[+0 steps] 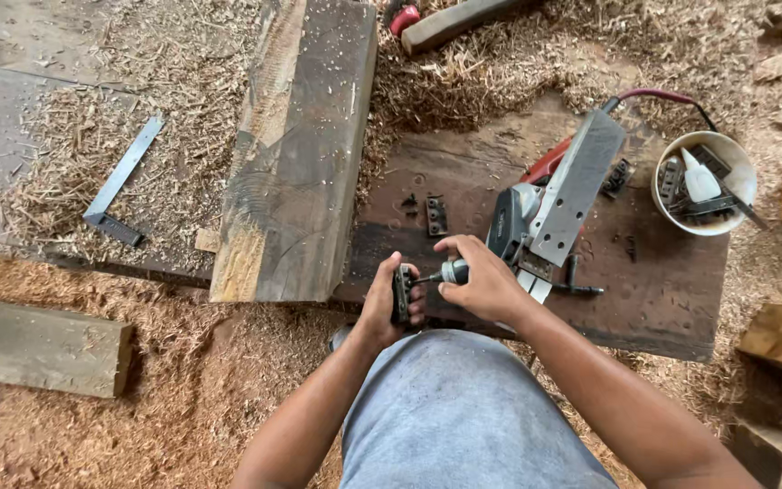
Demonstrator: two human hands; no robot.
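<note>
Metal is gripped in both hands: the left hand (389, 303) is closing its fingers around a small dark metal block (402, 292), holding it upright, while the right hand (481, 281) is curling over a screwdriver (445, 273) whose tip is touching the block. Both forearms are reaching forward above a dark wooden board (662, 290), near an upturned electric planer (558, 195). Sawdust (192, 398) is lying all around.

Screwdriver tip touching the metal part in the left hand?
Touching. The head view shows the screwdriver in the right hand, its shaft running straight into the dark metal part gripped by the left hand, with no gap visible.
</note>
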